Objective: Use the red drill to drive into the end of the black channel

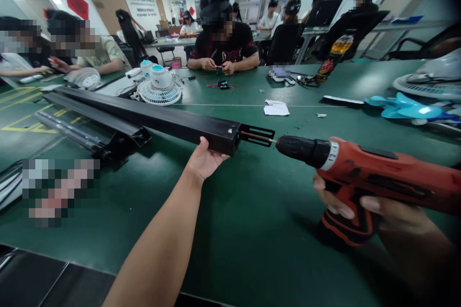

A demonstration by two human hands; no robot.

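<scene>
A long black rectangular tube (173, 122) stretches from the far left to the middle of the view, its near end raised off the table. My left hand (207, 158) grips that end from below, thumb on the near side. A slotted black bracket (264, 130) juts out of the tube's end. My right hand (345, 206) is wrapped round the handle of a red and black cordless drill (378, 168). The drill's bit (272, 140) points left at the tube, in front of the bracket; whether its tip touches anything I cannot tell.
Black channel pieces (108, 120) and clear strips (68, 129) lie at left. White fan parts (160, 86) stand behind the tube. At right are blue fan blades (403, 105) and a bottle (334, 53). A paper scrap (276, 108) lies mid-table. Across it, a person (223, 33) handles small parts.
</scene>
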